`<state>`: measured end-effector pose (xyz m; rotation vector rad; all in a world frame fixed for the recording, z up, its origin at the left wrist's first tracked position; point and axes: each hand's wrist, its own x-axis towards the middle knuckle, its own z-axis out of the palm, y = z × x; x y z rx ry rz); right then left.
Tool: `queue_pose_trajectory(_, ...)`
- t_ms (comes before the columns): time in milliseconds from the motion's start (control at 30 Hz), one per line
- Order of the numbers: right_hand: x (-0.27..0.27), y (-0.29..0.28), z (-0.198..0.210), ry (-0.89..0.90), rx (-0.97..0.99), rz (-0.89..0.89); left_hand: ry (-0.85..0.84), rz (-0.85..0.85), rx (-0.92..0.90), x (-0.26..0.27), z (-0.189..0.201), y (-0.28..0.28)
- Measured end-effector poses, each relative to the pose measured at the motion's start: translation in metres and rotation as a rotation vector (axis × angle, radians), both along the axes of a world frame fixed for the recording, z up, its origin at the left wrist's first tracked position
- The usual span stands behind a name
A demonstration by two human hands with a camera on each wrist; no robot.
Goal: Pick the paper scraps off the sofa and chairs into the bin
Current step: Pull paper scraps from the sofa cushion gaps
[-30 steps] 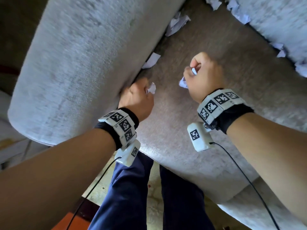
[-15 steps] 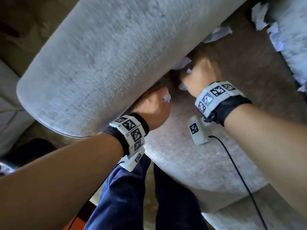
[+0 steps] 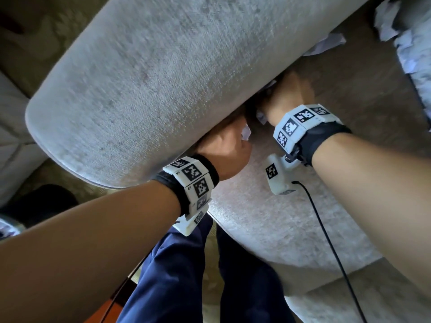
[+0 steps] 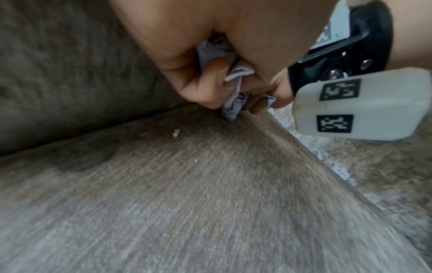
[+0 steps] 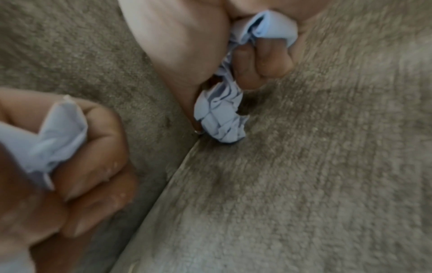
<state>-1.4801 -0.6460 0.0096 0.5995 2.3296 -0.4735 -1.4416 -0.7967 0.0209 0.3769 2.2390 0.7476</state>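
My left hand (image 3: 224, 145) is fisted beside the grey sofa armrest (image 3: 151, 89) and grips a pale paper scrap (image 3: 246, 132); the right wrist view shows that scrap (image 5: 58, 133) poking out of the left hand (image 5: 93, 157). My right hand (image 3: 289, 96) is pushed into the crease between the armrest and the seat cushion (image 3: 291, 217). It holds crumpled scraps (image 5: 222, 120) between thumb and curled fingers, low against the crease. The left wrist view shows a crumpled scrap (image 4: 232, 109) touching the crease. The bin is not clearly in view.
More scraps lie farther along the seat by the armrest (image 3: 326, 44) and along the back cushion (image 3: 386, 19). Small bits line the cushion seam (image 4: 327, 160). My legs in blue trousers (image 3: 175, 276) stand against the seat's front edge. A dark shape (image 3: 42, 201) sits on the floor at the left.
My right hand has moved from over the seat to the armrest crease, onto the scrap that lay there. My left hand stays by the armrest with its scrap. The view swung left.
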Motion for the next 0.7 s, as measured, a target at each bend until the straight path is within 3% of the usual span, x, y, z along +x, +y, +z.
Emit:
queue_pose_trajectory(500, 0.004, -0.002, -0.006, 0.024, -0.017, -0.242, -0.025, 0.034, -0.028, 0.007, -0.006, -0.001)
queue_pose_trajectory(700, 0.010, 0.001, -0.007, 0.085, -0.064, -0.198, 0.008, 0.028, -0.025, 0.007, -0.004, 0.000)
